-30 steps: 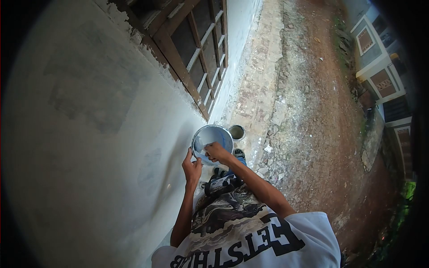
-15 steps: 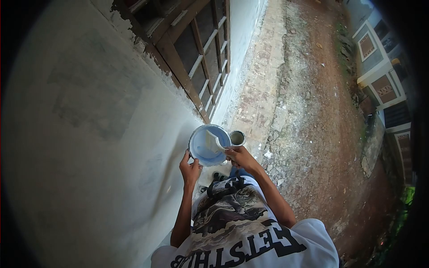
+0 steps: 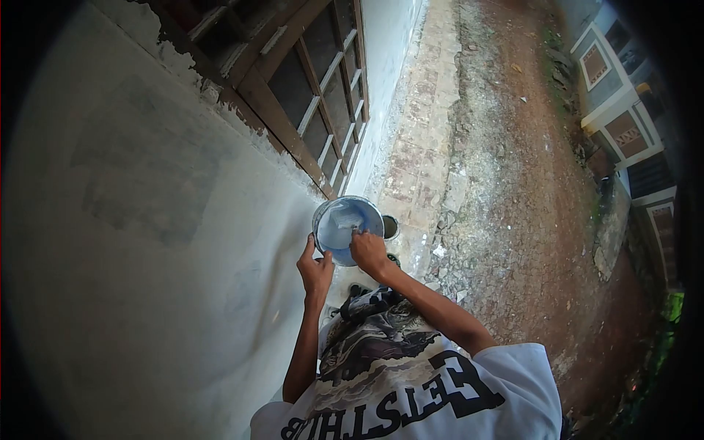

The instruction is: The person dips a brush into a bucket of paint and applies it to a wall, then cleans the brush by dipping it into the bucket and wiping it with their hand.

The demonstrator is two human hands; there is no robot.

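Close to the wall, a round bucket point(image 3: 372, 214) holds pale bluish-white paint. My left hand point(image 3: 315, 271) grips its left rim, with the thumb and fingers pressed to the side. A wide, flat paintbrush point(image 3: 346, 217), coated in white, is down inside the bucket. My right hand point(image 3: 369, 254) is closed around the brush handle over the near right rim, hiding most of the handle. Partly covered by the bucket, a smaller round can point(image 3: 394, 226) stands just to its right.
A whitish wall point(image 3: 183, 293) with grey patches runs along the left. Above it is a brown-framed window point(image 3: 308, 88) with white-smeared bars. A tiled ledge point(image 3: 418, 147) borders the rough dirt ground point(image 3: 513, 220), and pale panelled structures point(image 3: 623, 110) stand at the far right.
My right hand has moved left and over the bucket, and the brush head has gone lower into it. The bucket is tilted differently, still held by my left hand.
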